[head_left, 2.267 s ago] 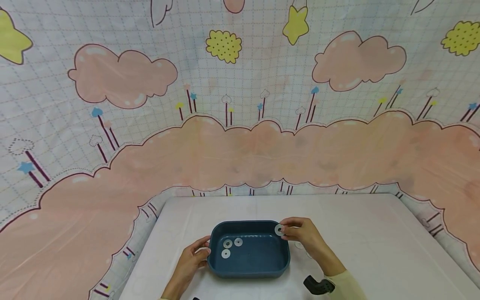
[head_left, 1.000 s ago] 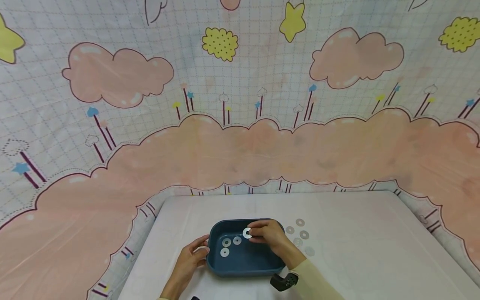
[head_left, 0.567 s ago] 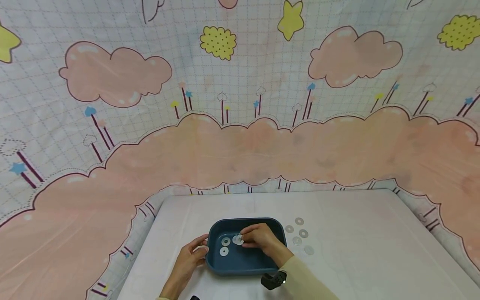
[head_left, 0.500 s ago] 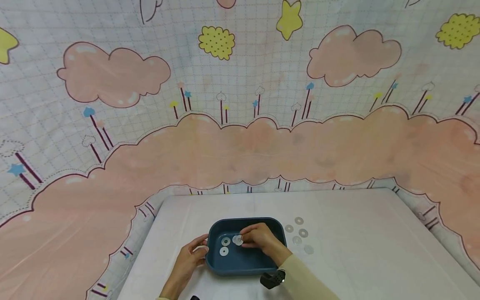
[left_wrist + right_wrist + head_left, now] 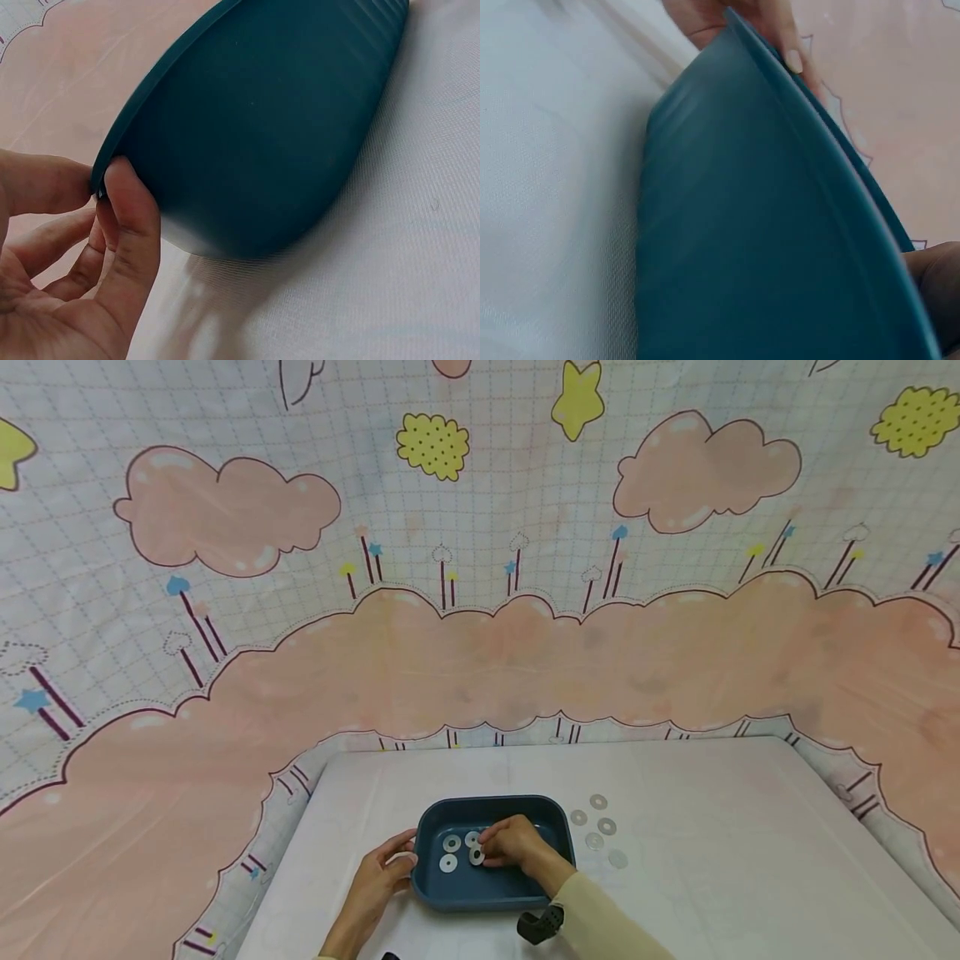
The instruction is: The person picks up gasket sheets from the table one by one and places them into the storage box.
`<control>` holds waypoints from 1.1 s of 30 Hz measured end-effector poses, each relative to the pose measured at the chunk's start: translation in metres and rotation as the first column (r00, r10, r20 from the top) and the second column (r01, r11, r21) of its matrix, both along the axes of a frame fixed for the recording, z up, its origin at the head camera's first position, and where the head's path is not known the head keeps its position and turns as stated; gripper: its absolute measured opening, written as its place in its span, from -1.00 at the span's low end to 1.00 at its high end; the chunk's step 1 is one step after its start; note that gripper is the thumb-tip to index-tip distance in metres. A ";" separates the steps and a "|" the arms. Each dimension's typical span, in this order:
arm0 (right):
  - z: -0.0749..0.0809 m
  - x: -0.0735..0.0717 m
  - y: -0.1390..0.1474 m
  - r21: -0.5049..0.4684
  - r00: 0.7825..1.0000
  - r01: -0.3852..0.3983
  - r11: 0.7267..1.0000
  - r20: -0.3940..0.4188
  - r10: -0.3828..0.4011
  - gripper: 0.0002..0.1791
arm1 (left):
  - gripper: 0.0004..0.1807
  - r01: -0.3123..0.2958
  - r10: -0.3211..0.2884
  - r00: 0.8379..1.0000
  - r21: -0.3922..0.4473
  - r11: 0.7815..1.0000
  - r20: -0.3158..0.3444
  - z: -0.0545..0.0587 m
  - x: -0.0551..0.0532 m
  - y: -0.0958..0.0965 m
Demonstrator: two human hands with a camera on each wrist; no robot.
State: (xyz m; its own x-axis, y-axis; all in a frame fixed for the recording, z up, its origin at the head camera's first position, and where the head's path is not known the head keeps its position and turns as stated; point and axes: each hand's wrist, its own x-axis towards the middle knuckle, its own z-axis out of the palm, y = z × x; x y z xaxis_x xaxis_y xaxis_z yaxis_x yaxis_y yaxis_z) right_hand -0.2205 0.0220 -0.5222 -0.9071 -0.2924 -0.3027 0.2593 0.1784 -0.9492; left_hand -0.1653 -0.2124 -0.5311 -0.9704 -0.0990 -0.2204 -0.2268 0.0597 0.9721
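Blue tray (image 5: 487, 893) on the white table (image 5: 712, 877). Left hand (image 5: 378, 881) pinches the tray's left rim between thumb and fingers (image 5: 131, 217). Right hand (image 5: 517, 847), inside the tray, holds a washer (image 5: 476, 856) in curled fingers beside three washers (image 5: 450, 843) lying flat.

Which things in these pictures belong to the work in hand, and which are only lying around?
In use:
blue tray, gripped at its rim by the left hand
washers in the tray
washer at the right hand
loose washers on the table

Lying about:
white table
cloud-print backdrop
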 end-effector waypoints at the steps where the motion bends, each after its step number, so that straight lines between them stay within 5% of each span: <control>1: 0.000 0.000 0.000 0.008 1.000 -0.001 1.000 -0.005 0.001 -0.82 | -0.48 0.001 -0.001 1.000 -0.001 1.000 0.001 0.000 0.000 0.000; 11: 0.000 0.002 0.000 0.089 0.999 -0.025 0.996 -0.034 0.028 -0.83 | -0.47 -0.004 0.004 1.000 0.018 1.000 -0.009 0.001 0.001 0.001; 33: 0.016 0.012 0.015 0.069 0.987 0.001 0.998 -0.160 0.010 -0.77 | -0.44 0.021 -0.019 0.999 0.044 0.999 -0.034 0.004 0.004 0.001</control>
State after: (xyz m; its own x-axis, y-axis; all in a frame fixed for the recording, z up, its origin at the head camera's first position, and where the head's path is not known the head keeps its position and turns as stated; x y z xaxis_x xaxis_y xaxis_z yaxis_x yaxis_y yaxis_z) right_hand -0.2088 0.0375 -0.5061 -0.9442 -0.2803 -0.1730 0.1039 0.2451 -0.9639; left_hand -0.1608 -0.2110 -0.5275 -0.9791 -0.0704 -0.1910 -0.1928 0.0204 0.9810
